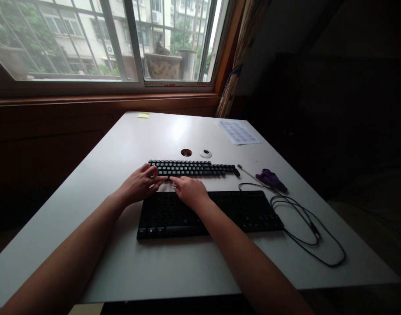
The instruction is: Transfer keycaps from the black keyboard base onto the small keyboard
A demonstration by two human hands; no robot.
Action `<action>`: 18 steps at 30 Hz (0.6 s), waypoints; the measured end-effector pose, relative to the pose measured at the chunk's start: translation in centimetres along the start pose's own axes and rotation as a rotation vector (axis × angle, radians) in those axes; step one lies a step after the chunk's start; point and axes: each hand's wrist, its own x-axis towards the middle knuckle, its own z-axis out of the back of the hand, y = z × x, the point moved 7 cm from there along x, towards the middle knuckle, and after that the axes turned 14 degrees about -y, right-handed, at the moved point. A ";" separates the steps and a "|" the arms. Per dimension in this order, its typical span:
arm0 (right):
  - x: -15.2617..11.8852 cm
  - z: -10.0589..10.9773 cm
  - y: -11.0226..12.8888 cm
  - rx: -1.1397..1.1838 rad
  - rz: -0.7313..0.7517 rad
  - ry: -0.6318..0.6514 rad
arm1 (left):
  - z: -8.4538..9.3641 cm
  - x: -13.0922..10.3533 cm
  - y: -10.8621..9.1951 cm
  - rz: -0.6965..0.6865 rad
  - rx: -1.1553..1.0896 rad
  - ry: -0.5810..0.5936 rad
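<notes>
Keycaps (190, 168) are laid in rows on the white counter (164, 267), just behind the black keyboard (235, 212), seemingly so their order is kept. Their near row is reached by the left hand (141, 184) and right hand (192, 191); whether either grip is clamped cannot be told. Daylight is admitted by a barred window (134, 39); the room's right is left dark.

Seemingly a room at home: white desk (161, 135) by a barred window (133, 43), patterned curtain (233, 78), planter (163, 66) outside.
</notes>
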 end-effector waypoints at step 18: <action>0.0 -0.1 -0.1 0.008 0.002 -0.021 | -0.4 -0.5 0.6 0.031 -0.041 0.027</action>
